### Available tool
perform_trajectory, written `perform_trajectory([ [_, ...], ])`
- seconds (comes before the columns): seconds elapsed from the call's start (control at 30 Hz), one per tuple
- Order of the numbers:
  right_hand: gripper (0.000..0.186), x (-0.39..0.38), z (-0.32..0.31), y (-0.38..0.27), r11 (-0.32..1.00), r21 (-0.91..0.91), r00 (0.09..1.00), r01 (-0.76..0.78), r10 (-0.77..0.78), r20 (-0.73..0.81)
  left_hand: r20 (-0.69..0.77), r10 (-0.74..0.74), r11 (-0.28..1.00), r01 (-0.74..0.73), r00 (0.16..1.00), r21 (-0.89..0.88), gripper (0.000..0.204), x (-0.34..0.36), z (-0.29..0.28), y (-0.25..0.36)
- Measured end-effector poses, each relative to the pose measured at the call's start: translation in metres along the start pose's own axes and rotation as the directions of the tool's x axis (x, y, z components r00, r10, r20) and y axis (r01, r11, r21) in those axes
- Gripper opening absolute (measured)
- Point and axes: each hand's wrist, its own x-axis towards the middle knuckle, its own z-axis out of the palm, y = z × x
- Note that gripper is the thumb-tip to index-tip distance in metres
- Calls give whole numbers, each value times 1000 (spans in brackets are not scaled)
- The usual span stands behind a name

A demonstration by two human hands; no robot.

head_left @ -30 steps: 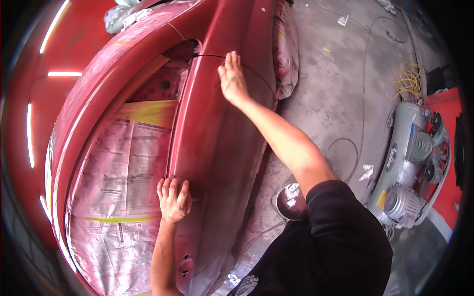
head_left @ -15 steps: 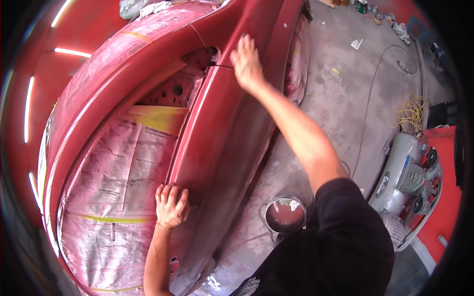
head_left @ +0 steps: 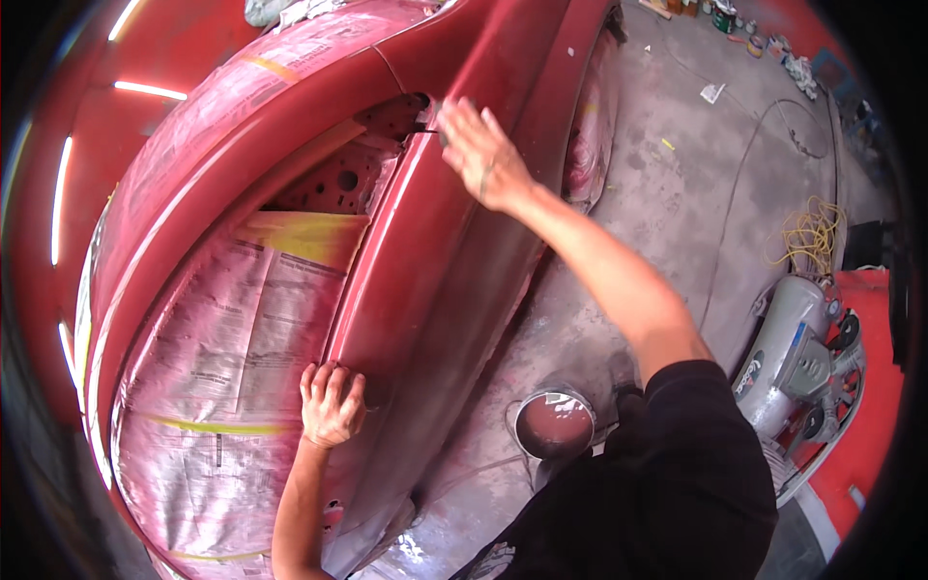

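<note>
A red car body with a dull, sanded-looking finish stretches from the top of the view to the bottom. My left hand (head_left: 332,404) rests with bent fingers hooked on the upper edge of the red car door (head_left: 411,261), beside the papered window opening. Farther up, my right hand (head_left: 486,164) lies flat against the bodywork near the seam at the door's far end, fingers stretched out. A small dark spot shows at the fingers' edge; whether something is under the palm I cannot tell. Pink-dusted masking paper (head_left: 227,324) and yellow tape (head_left: 309,232) cover the window opening.
A bucket (head_left: 555,421) of reddish liquid stands on the grey floor close to my body. At right are a grey air compressor (head_left: 778,353) and a coiled yellow cord (head_left: 812,232). A dark hose (head_left: 739,174) crosses the floor; cans (head_left: 723,17) line the far wall.
My right hand has slid down and leftward over the panel, toward the door seam. My left hand stays at the door edge. The whole view has shifted slightly.
</note>
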Motion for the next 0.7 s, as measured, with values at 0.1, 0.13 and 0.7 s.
perform_trajectory([
  [0.1,59,51,-13,34,964,32,957,-265,267,-117,-8,20,1000,-20,1000,10,45,11,5,0],
  [0.13,61,51,-7,17,960,22,952,-278,278,-128,-1,24,999,-24,1000,24,45,11,4,0],
  [0.7,75,-20,21,19,838,308,870,-451,490,-59,23,-9,1000,9,1000,28,43,-7,8,4],
])
